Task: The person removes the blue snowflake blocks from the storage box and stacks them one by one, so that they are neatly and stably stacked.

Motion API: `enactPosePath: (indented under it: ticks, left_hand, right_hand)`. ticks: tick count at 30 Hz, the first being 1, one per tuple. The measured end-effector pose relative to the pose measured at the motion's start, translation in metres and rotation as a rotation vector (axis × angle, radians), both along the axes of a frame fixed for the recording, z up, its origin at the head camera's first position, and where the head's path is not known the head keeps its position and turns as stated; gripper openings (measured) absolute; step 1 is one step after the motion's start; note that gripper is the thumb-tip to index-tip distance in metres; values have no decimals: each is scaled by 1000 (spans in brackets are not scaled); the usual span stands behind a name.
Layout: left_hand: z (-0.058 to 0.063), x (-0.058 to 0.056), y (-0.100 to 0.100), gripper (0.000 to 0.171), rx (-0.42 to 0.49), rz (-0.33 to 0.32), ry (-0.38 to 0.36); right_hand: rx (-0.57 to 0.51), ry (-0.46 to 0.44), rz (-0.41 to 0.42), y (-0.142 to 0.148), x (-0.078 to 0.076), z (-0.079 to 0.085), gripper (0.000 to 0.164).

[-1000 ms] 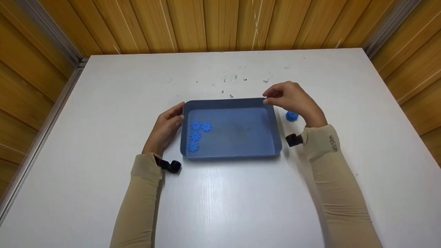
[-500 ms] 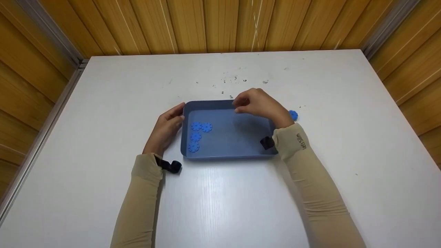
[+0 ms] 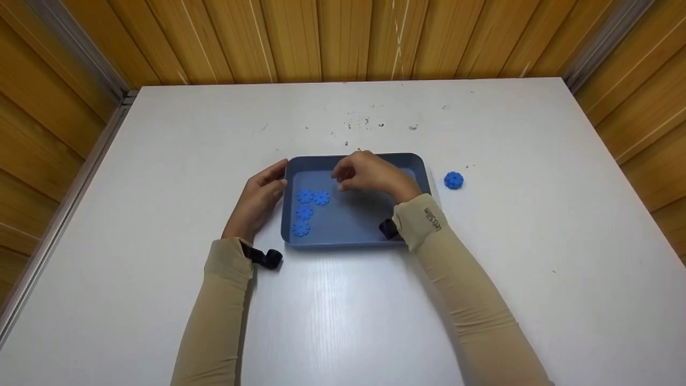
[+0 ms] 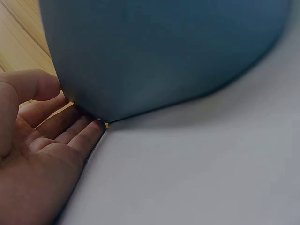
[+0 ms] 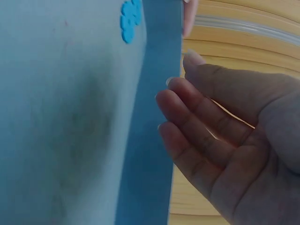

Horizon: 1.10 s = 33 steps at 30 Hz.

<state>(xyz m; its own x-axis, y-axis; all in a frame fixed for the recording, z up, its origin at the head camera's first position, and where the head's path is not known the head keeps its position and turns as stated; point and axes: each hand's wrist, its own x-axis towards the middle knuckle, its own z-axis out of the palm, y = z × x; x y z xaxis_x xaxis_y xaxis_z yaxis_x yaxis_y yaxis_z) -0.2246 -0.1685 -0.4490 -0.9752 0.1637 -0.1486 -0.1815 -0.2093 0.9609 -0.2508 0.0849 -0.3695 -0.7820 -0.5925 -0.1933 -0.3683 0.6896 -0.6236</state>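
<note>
A blue-grey tray (image 3: pixel 343 230) lies on the white table. Several small blue notched discs (image 3: pixel 304 213) lie flat in its left part, touching or close to one another. My left hand (image 3: pixel 257 198) rests against the tray's left outer wall near the far corner; in the left wrist view, its fingertips (image 4: pixel 96 129) and thumb touch that wall from outside. My right hand (image 3: pixel 372 174) hovers over the tray's middle, to the right of the discs. In the right wrist view, its loosely bent fingers (image 5: pixel 187 126) have nothing between them, and thumb and index stand slightly apart.
To the right of the tray, more blue notched discs (image 3: pixel 454 180) sit on the table, apparently stacked. Dark marks (image 3: pixel 367 122) speckle the white table (image 3: pixel 161 161) beyond the tray. Yellow wood-look panels (image 3: pixel 343 40) stand behind it and at both sides.
My right hand has moved left from the tray's far right corner to over its middle, uncovering the blue discs on the table. The left hand and tray have stayed put.
</note>
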Motion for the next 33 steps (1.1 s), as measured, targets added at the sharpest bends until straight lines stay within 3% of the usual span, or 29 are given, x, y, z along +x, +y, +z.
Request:
enactPosePath:
  ticks: [7,14,27,33]
  left_hand:
    - [0,-1,0,56,-5,0,3]
    - [1,-2,0,56,-11,11,-8]
    - [1,-1,0,56,-29,6,-8]
    - [0,0,-1,56,12,-3,-3]
  right_hand:
    - [4,-56,6,-12,-3,-11,30]
    - [35,-57,43,-22,-6,-18,34]
    - [28,-55,21,-35,-7,-30,31]
    - [29,-51,25,-35,-5,-29,28]
